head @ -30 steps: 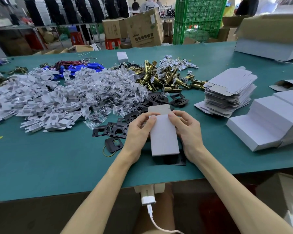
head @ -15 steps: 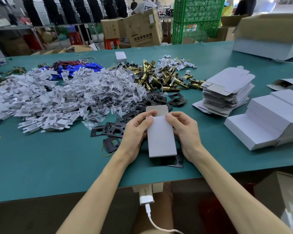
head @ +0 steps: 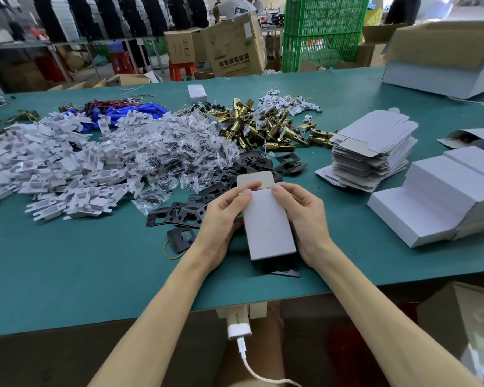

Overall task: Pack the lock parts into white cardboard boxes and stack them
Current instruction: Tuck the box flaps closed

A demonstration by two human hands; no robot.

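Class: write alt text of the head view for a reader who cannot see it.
Left hand and right hand hold a white box over a green table, its far flap open. Behind lie white inserts, brass latches, black plates.

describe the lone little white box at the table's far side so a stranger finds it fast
On the green table, look past the pile of brass latches toward the far edge. The small white box sits there alone, away from the flat blanks and stacked boxes at right.

Both hands forward, close together.
Left hand (head: pixel 221 219) and right hand (head: pixel 305 216) curl inward, thumbs up top, bare forearms converging.
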